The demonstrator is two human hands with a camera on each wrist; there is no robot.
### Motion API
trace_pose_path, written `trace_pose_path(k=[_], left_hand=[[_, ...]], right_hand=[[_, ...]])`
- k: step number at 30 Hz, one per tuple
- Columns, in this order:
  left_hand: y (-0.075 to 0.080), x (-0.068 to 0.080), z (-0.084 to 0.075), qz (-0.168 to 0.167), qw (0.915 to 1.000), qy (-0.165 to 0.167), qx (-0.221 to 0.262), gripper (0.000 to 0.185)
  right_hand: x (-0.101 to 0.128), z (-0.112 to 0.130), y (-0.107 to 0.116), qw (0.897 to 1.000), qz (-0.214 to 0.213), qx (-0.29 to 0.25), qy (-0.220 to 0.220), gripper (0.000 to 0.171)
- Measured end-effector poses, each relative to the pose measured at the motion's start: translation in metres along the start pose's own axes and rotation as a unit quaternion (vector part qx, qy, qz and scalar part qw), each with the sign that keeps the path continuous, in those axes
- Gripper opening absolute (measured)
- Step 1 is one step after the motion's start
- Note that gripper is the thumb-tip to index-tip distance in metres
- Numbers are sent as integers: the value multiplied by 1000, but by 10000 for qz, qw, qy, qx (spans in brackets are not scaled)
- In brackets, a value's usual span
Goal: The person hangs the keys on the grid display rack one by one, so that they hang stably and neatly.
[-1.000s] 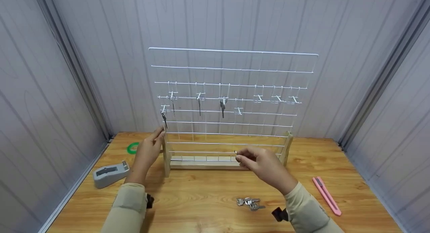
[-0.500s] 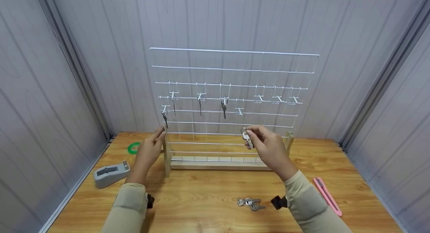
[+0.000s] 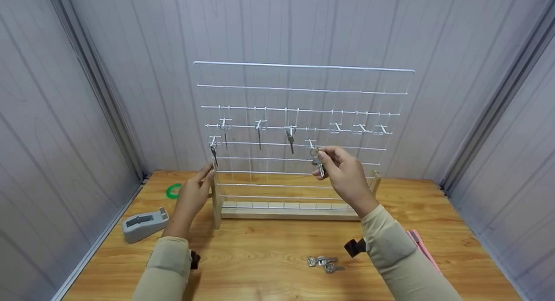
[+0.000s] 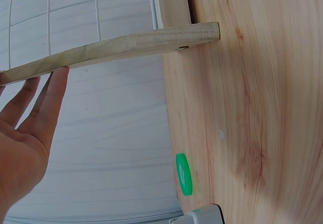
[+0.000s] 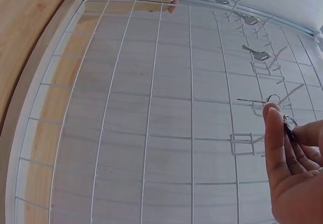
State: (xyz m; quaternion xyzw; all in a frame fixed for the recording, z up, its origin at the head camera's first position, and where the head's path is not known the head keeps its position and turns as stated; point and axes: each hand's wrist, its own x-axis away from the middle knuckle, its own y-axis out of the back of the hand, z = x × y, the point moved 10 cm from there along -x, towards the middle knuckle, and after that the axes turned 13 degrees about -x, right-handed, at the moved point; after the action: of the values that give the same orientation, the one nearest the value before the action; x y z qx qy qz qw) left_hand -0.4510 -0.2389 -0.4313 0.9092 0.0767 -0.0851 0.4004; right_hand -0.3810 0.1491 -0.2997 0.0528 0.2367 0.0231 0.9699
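In the head view my right hand (image 3: 349,179) pinches a silver key (image 3: 321,167) by its ring, just below a white hook (image 3: 310,143) on the wire grid rack (image 3: 277,158). The right wrist view shows the split ring (image 5: 291,119) standing up between thumb and fingers, close to the hooks. My left hand (image 3: 195,194) grips the rack's left wooden post (image 3: 216,210); in the left wrist view its fingers (image 4: 53,95) lie along the post's outer side. Keys hang from several hooks at left and centre, such as this key (image 3: 291,140).
Several loose keys (image 3: 323,263) lie on the table in front. At left stand a grey tape dispenser (image 3: 145,225) and a green tape roll (image 3: 173,191). A pink utility knife (image 3: 424,249) lies partly behind the right sleeve. Bare hooks (image 3: 361,128) stick out at upper right.
My right hand has risen with the key from the rack's lower part to the hook in its middle. The left hand has stayed at the post.
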Motion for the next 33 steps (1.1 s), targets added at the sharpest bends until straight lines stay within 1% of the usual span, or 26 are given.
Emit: trace_pose_path(k=[7,13,20,28,33], left_hand=[[-1,0,-1,45,9999,28,163,59],[-1,-1,2,-20,9999,38,124,60],[2,0,-1,-304,9993,-159,-130,53],[3,0,-2,-315,9993,-132,-152,50],[2,0,-3,-310,9993,-167,-132,51]], right_hand=[[-11,-9,1,9997,-21,-41,-234,23],[-21,-21,0,9988,-17,-18,-487,23],[-29,-34,0,9966,-100,144,-800,22],[-27,-42,1,9928,41,457,-1102,28],[-22,-43,6,9918,119,629,-1110,30]])
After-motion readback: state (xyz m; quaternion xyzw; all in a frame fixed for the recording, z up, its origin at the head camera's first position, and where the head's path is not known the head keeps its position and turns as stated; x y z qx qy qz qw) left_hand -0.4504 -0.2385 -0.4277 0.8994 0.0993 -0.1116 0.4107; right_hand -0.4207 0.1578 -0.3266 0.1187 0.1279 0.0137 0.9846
